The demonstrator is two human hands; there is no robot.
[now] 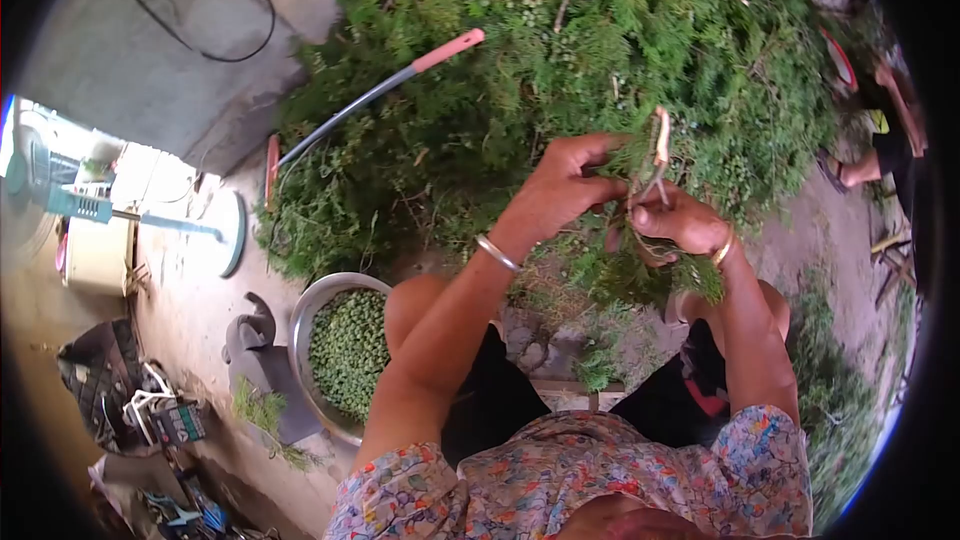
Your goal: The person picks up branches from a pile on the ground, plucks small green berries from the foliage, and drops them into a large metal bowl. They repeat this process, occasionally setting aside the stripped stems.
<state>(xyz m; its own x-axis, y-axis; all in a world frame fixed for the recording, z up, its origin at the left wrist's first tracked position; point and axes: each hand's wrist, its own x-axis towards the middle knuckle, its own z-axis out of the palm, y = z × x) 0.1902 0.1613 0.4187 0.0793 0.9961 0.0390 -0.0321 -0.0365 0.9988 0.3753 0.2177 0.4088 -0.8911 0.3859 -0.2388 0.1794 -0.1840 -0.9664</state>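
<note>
The right hand [683, 224] closes its grip on a branch [661, 145], seemingly steadying it near the greenery pile [560, 50]; the left hand [562, 185] curls at its leaves, hold unclear. Left, a bowl [299, 345] of green berries [345, 360] stands conveniently beside the knee [412, 305].

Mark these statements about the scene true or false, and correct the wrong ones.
1. The person's left wrist wears a silver-coloured bangle. True.
2. The right hand is empty. False: the right hand holds a leafy branch.
3. A metal bowl stands to the person's left. True.
4. The metal bowl is filled with red cones. False: it holds small green cones.
5. A pink-ended curved tool lies against the pile of conifer greenery. True.
</note>
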